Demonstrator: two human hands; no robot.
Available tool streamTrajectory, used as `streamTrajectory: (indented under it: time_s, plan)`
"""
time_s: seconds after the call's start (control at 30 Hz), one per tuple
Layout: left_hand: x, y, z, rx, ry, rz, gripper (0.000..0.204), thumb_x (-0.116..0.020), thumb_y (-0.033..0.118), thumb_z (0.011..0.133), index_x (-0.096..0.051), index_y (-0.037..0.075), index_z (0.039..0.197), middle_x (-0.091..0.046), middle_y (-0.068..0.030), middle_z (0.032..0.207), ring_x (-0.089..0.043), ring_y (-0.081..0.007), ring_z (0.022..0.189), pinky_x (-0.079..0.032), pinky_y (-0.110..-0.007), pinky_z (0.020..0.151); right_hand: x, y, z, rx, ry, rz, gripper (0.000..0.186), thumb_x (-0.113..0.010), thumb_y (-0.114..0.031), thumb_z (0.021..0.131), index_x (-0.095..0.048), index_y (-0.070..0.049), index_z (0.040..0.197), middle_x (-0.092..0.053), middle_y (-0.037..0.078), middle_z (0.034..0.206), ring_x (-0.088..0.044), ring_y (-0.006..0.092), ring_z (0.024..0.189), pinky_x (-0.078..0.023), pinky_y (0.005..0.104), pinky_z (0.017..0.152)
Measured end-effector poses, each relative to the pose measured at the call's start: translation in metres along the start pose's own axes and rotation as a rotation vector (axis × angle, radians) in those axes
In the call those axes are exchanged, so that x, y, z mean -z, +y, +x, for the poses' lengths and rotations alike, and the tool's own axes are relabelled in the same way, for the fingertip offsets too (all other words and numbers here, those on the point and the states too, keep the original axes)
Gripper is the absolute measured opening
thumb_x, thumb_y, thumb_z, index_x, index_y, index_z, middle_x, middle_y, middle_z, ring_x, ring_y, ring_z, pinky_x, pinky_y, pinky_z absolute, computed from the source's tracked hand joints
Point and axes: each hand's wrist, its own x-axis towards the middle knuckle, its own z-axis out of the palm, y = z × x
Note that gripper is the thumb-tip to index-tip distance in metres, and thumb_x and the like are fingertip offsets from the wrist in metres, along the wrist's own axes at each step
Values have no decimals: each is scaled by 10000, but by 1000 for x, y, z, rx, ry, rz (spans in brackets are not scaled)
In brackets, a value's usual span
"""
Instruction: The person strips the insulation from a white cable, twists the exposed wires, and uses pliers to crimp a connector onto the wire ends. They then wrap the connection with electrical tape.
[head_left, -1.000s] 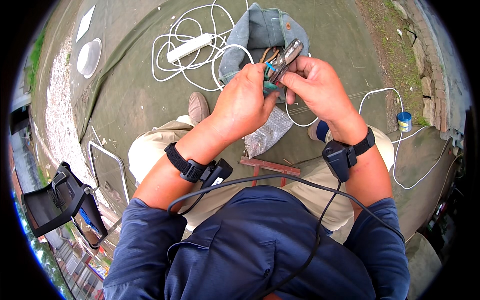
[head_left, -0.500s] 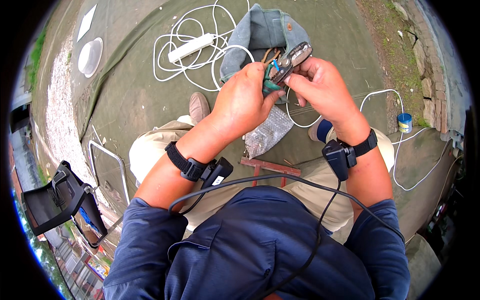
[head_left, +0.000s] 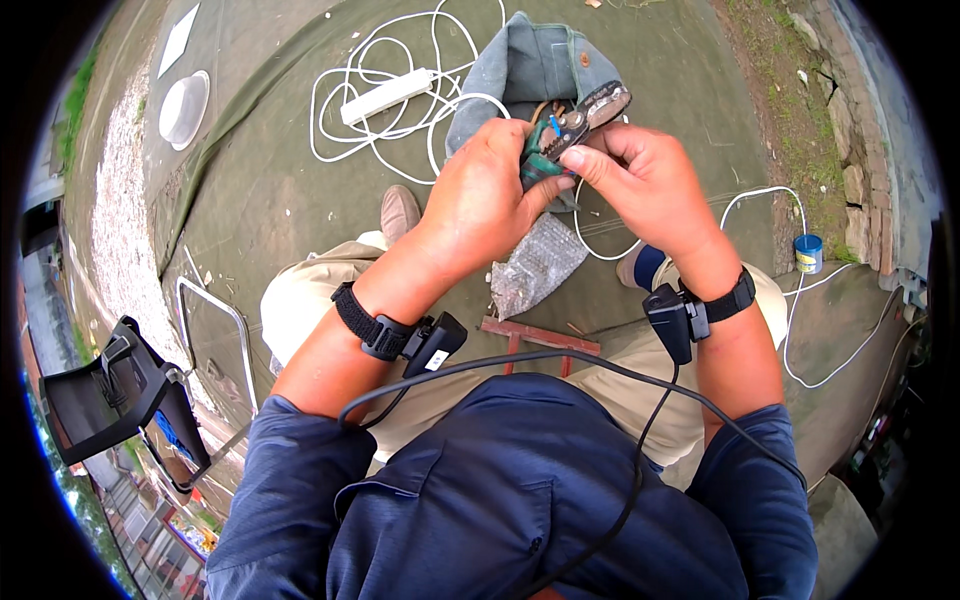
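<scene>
My left hand (head_left: 478, 195) is closed around the green handles of a pair of wire strippers (head_left: 572, 127), whose dark jaws point up and to the right. Close against the jaws, my right hand (head_left: 650, 185) pinches with thumb and bent fingers; what lies between them is too small or hidden to make out. Behind the tool stands an open grey-green cloth tool bag (head_left: 535, 65), with brown-handled items partly showing inside. A white cable (head_left: 600, 256) loops out below my right hand.
A white power strip (head_left: 385, 96) lies among coiled white cord at the upper left. Between my feet are a bubble-wrap packet (head_left: 540, 265) and a red metal frame (head_left: 540, 333). A blue can (head_left: 809, 254) stands right, a black chair (head_left: 120, 395) left, a clear bowl (head_left: 185, 110) far left.
The wire strippers have tilted slightly, their jaws a little higher and further right. My right thumb has shifted up against the jaws. My left hand keeps its hold.
</scene>
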Motion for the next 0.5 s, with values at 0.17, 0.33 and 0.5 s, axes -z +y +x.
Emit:
streamTrajectory:
  time_s: [0.17, 0.33, 0.5]
  plan:
    - [13, -7, 11, 14, 159, -49, 473, -785, 289, 883, -565, -35, 1149, -654, -148, 940, -646, -260, 850, -522, -387, 760, 4, 12, -5, -12, 48, -10, 368, -665, -324, 980, -696, 27, 875, -557, -2, 676, -444, 87, 606, -380, 294, 534]
    - [34, -26, 16, 440, -27, -231, 486, -728, 291, 916, -571, -42, 1234, -633, -64, 807, -575, -145, 660, -488, -327, 621, 11, 26, -6, -175, 50, 425, 308, -556, -242, 987, -704, 27, 964, -593, 17, 727, -513, 80, 590, -400, 253, 529]
    - [35, -52, -5, 445, -312, -65, 543, -694, 250, 909, -534, -28, 1347, -646, -105, 842, -600, -179, 714, -502, -356, 673, 16, 35, -4, -209, 138, 310, 299, -542, -185, 962, -676, 28, 1123, -603, 11, 794, -538, 72, 626, -416, 237, 557]
